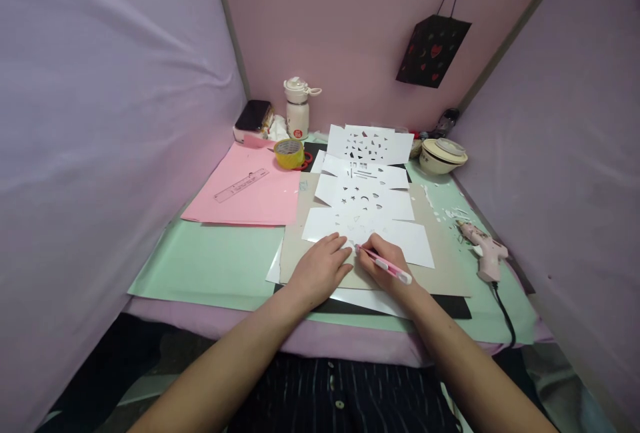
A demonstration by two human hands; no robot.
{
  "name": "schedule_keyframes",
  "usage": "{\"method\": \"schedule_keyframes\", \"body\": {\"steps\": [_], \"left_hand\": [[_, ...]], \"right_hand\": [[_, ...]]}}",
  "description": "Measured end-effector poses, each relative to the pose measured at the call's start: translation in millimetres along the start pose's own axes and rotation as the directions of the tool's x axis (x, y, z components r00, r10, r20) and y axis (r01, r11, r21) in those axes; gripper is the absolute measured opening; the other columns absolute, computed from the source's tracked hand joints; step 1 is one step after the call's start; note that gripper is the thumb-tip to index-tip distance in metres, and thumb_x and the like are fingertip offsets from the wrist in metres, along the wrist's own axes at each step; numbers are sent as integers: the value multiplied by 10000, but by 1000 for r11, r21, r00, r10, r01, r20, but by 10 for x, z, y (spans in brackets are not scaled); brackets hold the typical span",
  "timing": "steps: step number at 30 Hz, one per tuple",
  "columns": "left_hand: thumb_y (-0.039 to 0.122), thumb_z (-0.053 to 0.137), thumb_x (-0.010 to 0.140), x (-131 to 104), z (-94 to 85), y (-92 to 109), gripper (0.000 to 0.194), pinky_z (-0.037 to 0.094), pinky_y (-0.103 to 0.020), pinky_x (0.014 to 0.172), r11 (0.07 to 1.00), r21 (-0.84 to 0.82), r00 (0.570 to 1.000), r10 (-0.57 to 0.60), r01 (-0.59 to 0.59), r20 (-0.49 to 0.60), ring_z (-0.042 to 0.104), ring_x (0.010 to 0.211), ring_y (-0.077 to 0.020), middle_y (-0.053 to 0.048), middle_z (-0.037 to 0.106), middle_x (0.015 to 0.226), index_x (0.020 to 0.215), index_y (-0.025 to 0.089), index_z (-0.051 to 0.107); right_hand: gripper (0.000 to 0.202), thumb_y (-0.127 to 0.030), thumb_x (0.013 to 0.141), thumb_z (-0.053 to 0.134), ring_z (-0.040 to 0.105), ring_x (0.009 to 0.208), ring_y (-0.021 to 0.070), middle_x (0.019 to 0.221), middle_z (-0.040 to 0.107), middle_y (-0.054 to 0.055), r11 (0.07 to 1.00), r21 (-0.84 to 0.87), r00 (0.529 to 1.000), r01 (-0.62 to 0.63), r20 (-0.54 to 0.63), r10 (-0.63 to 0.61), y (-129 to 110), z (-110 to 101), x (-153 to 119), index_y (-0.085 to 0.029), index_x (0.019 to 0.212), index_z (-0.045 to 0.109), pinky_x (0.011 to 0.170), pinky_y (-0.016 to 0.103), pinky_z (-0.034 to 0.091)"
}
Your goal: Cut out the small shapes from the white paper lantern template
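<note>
My right hand is closed around a pink and white pen-like tool, its tip at the lower edge of a white paper sheet. My left hand lies flat, fingers spread, on the sheet's lower left part and the beige board under it. Faint shapes show on this sheet. Behind it, white sheets with cut-out stars and a moon, bars and small angular holes overlap one another.
Pink paper with a clear ruler lies left. Yellow tape, red-handled scissors, a bottle and a phone stand behind. At right are bowls, a pink glue gun and white scraps; a black lantern hangs above.
</note>
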State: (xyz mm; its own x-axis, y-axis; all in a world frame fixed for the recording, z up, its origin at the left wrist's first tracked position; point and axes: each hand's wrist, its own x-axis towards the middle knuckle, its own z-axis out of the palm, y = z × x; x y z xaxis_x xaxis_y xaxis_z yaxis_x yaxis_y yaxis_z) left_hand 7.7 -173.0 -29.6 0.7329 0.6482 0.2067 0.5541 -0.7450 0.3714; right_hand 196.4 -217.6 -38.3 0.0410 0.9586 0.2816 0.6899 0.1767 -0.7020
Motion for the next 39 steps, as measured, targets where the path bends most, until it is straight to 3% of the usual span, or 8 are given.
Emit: {"method": "schedule_keyframes", "body": {"steps": [9,12,15,18,25,35,37,39], "left_hand": [[247,586,954,-1,-4,2,306,373,-409,1152,1000,25,1000,5,-5,10,469,1351,-277,-105,566,1402,1234,136,643],[256,584,957,1,4,-2,308,380,-418,1147,1000,24,1000,8,-8,4,469,1351,-280,-105,567,1402,1237,143,640],[257,589,956,4,3,-4,299,384,-420,1144,1000,17,1000,14,-13,-4,470,1351,-280,-111,570,1399,1228,144,642],[244,597,949,3,-7,0,298,374,-417,1150,1000,11,1000,16,-16,3,468,1353,-280,-121,566,1401,1223,137,640],[267,598,952,-6,-46,26,309,373,-418,1155,999,-16,998,-43,44,39,444,1375,-270,-130,539,1429,1220,114,592],[253,607,941,-5,-82,43,339,371,-430,1154,998,-38,997,-56,58,49,442,1376,-283,-139,528,1433,1249,120,557],[246,614,934,-2,-79,42,331,371,-432,1154,997,-45,997,-54,56,46,440,1377,-286,-144,531,1430,1234,116,564],[244,621,930,-3,-70,39,296,374,-434,1152,998,-47,998,-49,51,42,438,1378,-289,-148,534,1426,1195,119,582]], "right_hand": [[190,-326,848,562,487,563,126,642,578,-19,997,47,998,-60,6,60,-10,-35,25,-219,711,486,539,249,366],[201,-361,873,568,525,606,143,672,594,-5,989,117,992,-96,-65,104,-5,-67,27,-216,739,531,567,262,401],[184,-382,903,561,597,710,167,831,663,31,973,209,985,-97,-119,124,25,-81,35,-213,936,627,661,289,465],[285,-390,934,529,634,732,175,896,692,32,962,253,993,-100,-32,112,48,-96,64,-242,1158,626,727,315,492],[155,-256,912,513,632,914,202,989,680,9,993,120,988,13,148,-30,5,-138,208,-270,1024,619,833,342,480],[206,-170,878,457,551,833,189,906,610,8,992,-51,959,115,266,-97,-43,-114,250,-263,1033,557,764,325,444],[172,-155,841,476,520,787,192,859,588,17,980,-126,959,155,259,-118,-59,-85,284,-238,975,544,725,321,427],[168,-137,799,483,509,758,190,834,571,23,982,-136,984,134,133,-116,-47,-64,341,-222,939,522,702,317,421]]}}
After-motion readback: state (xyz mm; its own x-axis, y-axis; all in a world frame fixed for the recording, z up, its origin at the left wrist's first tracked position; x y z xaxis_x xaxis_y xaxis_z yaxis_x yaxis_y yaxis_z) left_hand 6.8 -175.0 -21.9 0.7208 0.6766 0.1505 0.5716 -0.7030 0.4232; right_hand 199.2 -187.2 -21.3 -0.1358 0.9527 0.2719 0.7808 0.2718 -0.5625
